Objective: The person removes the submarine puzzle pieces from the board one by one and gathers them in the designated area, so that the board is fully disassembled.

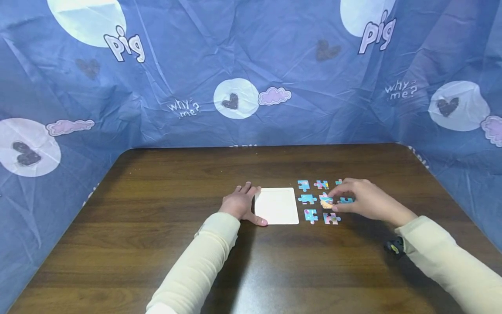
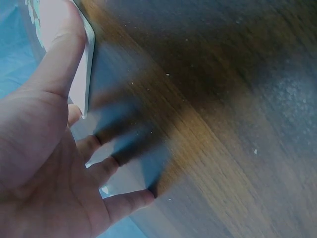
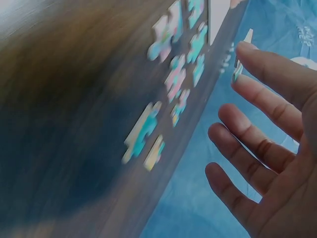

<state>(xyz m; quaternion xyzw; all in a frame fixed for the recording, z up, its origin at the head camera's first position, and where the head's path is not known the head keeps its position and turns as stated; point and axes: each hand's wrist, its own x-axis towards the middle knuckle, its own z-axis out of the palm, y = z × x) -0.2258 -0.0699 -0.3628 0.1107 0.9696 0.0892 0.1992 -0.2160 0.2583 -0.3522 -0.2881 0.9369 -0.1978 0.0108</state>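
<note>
A white square puzzle tray (image 1: 276, 206) lies flat on the table. Along its left side rests my left hand (image 1: 238, 206), fingers spread and fairly straight, the thumb on the near left corner. In the left wrist view the thumb of that hand (image 2: 49, 124) lies over the tray's edge (image 2: 81, 89). My right hand (image 1: 362, 201) pinches a puzzle piece (image 1: 326, 201), orange and blue on its face, between thumb and index finger. From the right wrist that piece (image 3: 243, 55) appears nearly edge-on, raised above the table. The other fingers of this hand (image 3: 277, 144) hold nothing.
Several loose puzzle pieces lie in rough rows right of the tray, among them a blue one (image 1: 307, 199), a pink one (image 1: 331, 218) and one (image 1: 346, 200) partly behind my right hand. The brown wooden table (image 1: 176, 183) ends at a blue printed cloth (image 1: 188, 65).
</note>
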